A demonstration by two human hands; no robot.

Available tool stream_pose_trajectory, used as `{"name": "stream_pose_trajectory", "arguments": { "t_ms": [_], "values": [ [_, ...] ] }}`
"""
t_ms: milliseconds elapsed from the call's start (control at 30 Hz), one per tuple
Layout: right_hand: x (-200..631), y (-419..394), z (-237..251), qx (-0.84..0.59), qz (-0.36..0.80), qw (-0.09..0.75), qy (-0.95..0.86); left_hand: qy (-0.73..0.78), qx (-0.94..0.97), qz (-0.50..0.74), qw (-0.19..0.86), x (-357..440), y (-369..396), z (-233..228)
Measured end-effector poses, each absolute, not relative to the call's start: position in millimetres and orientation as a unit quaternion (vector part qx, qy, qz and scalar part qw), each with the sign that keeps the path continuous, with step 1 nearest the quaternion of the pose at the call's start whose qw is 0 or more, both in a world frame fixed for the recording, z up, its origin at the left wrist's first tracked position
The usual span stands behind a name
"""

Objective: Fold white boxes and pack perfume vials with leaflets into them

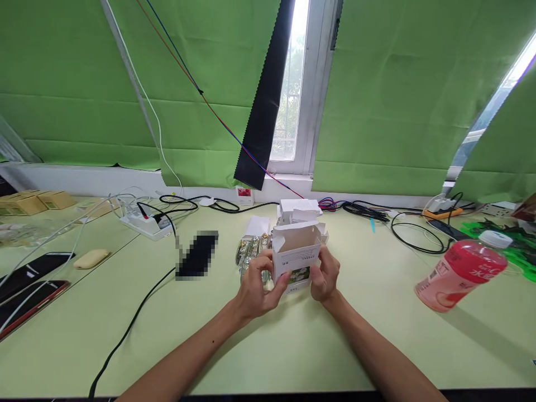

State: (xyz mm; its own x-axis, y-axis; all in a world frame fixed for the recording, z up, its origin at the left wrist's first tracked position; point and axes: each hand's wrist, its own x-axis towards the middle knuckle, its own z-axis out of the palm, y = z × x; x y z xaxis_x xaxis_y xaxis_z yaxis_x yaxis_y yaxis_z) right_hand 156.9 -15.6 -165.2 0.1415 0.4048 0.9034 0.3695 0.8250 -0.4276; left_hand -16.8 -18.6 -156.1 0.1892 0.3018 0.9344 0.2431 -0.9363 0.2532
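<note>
The left hand (259,286) and right hand (325,274) grip a white box (298,252) between the tabletop's (377,340) near and far edges, its opening longest left to right, silvery packets (247,252) nearer the left hand.

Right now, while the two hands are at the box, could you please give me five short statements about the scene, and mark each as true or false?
1. The left hand and the right hand both hold the white box. True.
2. The top of the white box is closed. False: its upper end is open.
3. A pink bottle with a white cap is at the right of the table. True.
4. The silvery items lie to the right of the white box. False: they lie to its left.
5. A white power strip lies on the left part of the table. True.
</note>
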Motion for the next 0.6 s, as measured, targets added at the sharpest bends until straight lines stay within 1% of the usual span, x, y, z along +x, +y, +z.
{"name": "stream_pose_trajectory", "arguments": {
  "t_ms": [267, 467, 600],
  "values": [
    [156.2, -16.5, -164.3, -0.332, 0.021, 0.687, -0.646, 0.171, 0.769, 0.606, 0.106, -14.8, -17.3, -155.7],
    [155.2, -17.1, -163.8, -0.365, 0.021, 0.684, -0.632, 0.203, 0.765, 0.602, 0.109, -17.9, -17.2, -154.3],
    [154.6, -17.2, -164.4, -0.352, 0.027, 0.686, -0.636, 0.211, 0.769, 0.596, 0.097, -21.8, -14.8, -153.3]
  ]
}}
